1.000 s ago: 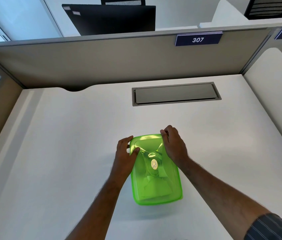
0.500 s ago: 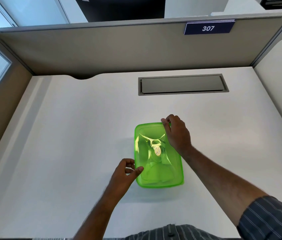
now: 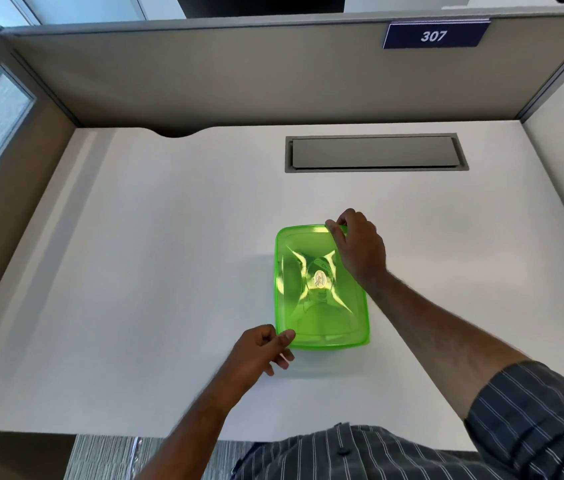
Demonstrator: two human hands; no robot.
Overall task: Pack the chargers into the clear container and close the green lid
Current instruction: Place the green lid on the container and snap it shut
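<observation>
A translucent green lid covers the container in the middle of the white desk; the clear container beneath is hidden by it, and vague shapes show through the lid. My right hand presses on the lid's far right corner, fingers curled over the rim. My left hand is at the near left corner, thumb on the lid's edge and fingers loosely bent beside the container. No charger lies loose on the desk.
A grey cable hatch is set into the desk behind the container. Beige partition walls enclose the desk at the back and sides, with a "307" sign. The desk's near edge is just in front of my shirt.
My left hand left the lid's far left corner and moved down to its near left corner. My right hand stayed on the far right corner. The camera tilted downward.
</observation>
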